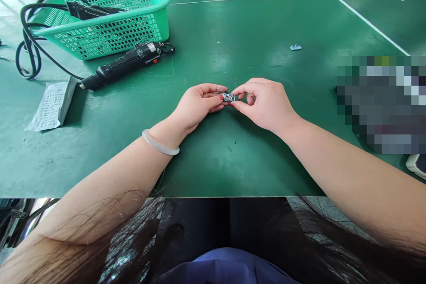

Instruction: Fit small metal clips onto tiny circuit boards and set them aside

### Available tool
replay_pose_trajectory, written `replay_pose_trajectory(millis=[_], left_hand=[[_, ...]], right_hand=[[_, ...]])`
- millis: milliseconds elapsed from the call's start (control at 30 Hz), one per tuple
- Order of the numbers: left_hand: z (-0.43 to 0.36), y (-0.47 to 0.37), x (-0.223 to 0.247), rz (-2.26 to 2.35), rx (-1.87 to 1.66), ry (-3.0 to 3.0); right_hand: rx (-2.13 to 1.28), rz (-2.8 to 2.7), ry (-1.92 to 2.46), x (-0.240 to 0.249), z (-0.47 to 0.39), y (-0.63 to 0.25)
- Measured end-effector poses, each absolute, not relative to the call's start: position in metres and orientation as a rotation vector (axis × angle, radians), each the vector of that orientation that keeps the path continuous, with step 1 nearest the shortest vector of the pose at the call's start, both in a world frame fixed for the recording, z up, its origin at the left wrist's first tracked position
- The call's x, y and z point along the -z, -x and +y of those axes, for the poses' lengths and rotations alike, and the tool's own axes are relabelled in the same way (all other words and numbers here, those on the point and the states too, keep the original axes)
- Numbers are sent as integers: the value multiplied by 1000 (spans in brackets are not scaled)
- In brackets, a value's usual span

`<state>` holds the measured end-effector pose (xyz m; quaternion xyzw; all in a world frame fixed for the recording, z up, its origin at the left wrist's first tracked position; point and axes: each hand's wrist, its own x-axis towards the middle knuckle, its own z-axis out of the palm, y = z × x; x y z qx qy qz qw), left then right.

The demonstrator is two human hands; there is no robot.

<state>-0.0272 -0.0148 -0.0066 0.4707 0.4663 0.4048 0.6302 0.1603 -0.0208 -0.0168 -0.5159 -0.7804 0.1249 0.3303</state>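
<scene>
A small dark circuit board [228, 97] with pale markings is held up between both hands over the green table [213, 155]. My left hand [199, 104], with a pale bangle [159, 144] at its wrist, pinches the board's left end between thumb and fingers. From the right, my right hand [264, 102] has thumb and index finger closed at the board's right edge. The fingertips partly cover the board, so its ends are hidden.
A green perforated basket [113, 31] with a black tool and cables stands at the back left. Before it lie a black electric screwdriver [126, 64] and a wrapped paper packet [51, 104]. A small bluish piece [295, 47] lies back right, a pixelated dark object [386, 106] far right.
</scene>
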Motion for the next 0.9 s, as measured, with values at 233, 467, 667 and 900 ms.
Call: replay_pose_trajectory(millis=[233,467,667,900], left_hand=[[-16,28,7,1045,-918,-1165],[-16,26,9,1087,-944,-1250],[-14,26,11,1087,-952,-1257],[-14,27,12,1084,-948,-1248]], right_hand=[[-307,-2027,1345,16,-21,-159],[-298,-2022,1329,18,-20,-157],[-295,-2022,1326,18,-21,-157],[-274,-2019,1326,19,-20,-156]])
